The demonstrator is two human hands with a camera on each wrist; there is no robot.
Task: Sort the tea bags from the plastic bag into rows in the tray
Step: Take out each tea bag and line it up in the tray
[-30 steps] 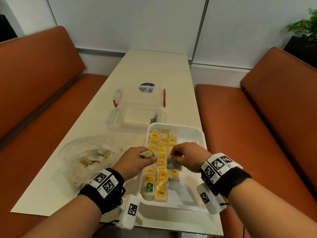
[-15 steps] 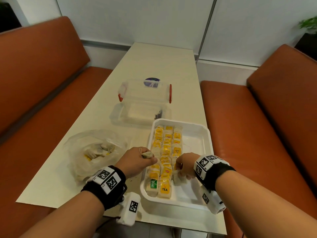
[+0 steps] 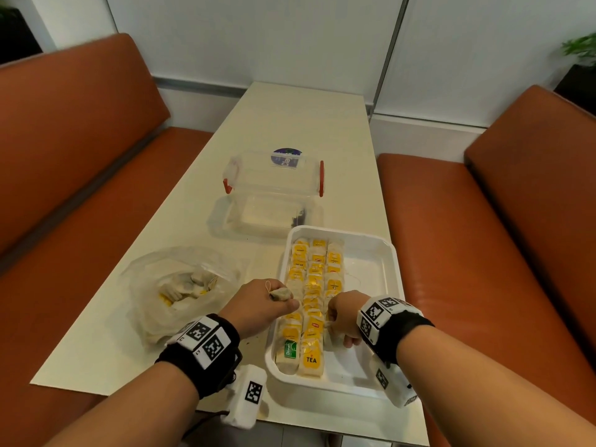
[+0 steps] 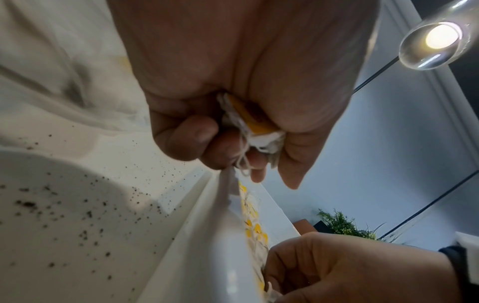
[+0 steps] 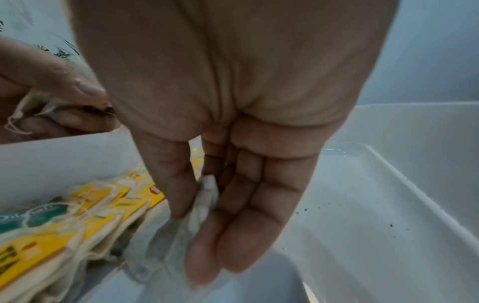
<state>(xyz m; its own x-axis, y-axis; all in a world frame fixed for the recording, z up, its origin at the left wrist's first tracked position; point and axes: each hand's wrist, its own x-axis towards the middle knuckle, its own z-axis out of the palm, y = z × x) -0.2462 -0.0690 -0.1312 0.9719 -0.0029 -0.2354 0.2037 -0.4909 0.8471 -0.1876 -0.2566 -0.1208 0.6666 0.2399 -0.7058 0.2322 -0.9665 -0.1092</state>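
The long pale table (image 3: pixel 290 124) carries everything, and most of the sorting looks done. The white tray (image 3: pixel 392 253) sits at the table's near right corner, and three rows of tea bags (image 3: pixel 314 285) run along its left side from the far wall toward the near wall; the right half of its floor is bare apart from a few dark specks. The crumpled plastic bag (image 3: pixel 180 285) lies toward the table's near left edge, beside the tray, with a small clump of bags left inside (how many I cannot tell), so I judge the job well past halfway but not finished. A clear plastic box (image 3: pixel 274 175) with red clips stands beyond the tray, mid-table, taking no part. The left hand (image 3: pixel 263 304) hovers over the tray's left rim, fingers curled tight round a bunched tea bag (image 4: pixel 255 127) with a yellow tag, its string dangling. The right hand (image 3: pixel 343 321) reaches down inside the tray near its near wall, thumb and fingers (image 5: pixel 181 184) pinching the top of a pale tea bag (image 5: pixel 181 231) whose lower end touches the tray floor just beside the third row. That one appears about to be laid down; the left hand's bag would follow, then the remainder in the plastic bag.
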